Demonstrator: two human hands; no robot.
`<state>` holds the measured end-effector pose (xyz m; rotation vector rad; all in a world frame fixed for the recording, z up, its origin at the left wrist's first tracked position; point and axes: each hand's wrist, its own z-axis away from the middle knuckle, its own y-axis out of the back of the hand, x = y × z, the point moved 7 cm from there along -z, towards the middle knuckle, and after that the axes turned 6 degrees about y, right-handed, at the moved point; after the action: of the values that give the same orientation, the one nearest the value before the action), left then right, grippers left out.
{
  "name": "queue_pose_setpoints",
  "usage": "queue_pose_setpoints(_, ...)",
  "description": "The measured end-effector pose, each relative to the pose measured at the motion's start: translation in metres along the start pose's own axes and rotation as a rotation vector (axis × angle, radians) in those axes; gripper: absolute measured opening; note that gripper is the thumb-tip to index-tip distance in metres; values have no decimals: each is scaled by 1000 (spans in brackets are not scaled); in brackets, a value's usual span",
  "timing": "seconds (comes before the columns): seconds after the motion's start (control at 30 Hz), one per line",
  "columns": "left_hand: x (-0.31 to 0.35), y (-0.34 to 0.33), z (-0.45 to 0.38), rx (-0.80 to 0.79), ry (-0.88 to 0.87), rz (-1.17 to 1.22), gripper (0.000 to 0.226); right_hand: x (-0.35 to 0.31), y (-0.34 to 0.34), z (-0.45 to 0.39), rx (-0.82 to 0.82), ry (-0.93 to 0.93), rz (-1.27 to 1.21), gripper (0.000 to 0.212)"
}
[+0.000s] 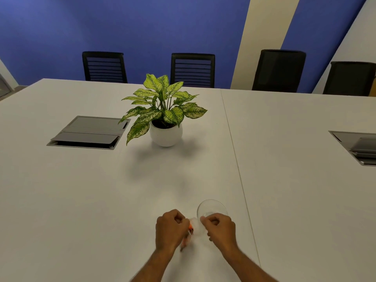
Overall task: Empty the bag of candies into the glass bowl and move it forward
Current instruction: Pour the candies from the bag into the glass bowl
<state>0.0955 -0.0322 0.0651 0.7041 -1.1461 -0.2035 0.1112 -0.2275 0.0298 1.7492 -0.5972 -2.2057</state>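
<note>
A small clear bag of candies, with orange pieces showing inside, hangs between my two hands just above the white table. My left hand pinches the bag's left side. My right hand pinches its right side at the top. The bag is blurred, so I cannot tell if it is torn open. The glass bowl stands upright on the table just beyond my right hand, partly hidden by my fingers. It looks empty.
A potted plant in a round white pot stands mid-table, well beyond the bowl. Two grey cable hatches are set into the table at left and right. Black chairs line the far edge.
</note>
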Motion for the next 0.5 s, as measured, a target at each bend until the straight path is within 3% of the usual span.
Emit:
queue_pose_setpoints(0.1, 19, 0, -1, -10, -74, -8, 6, 14, 3, 2, 15, -290, -351, 23)
queue_pose_setpoints(0.23, 49, -1, -1, -51, -167, 38, 7, 16, -13, 11, -213, -618, -767, 38)
queue_pose_setpoints(0.37, 79, -8, 3, -119, -267, 118, 17, 7, -25, 14, -407, -702, -1009, 56)
queue_pose_setpoints(0.5, 99, -16, 8, -156, -316, 180, 12, -10, -30, 12, -492, -667, -1185, 47)
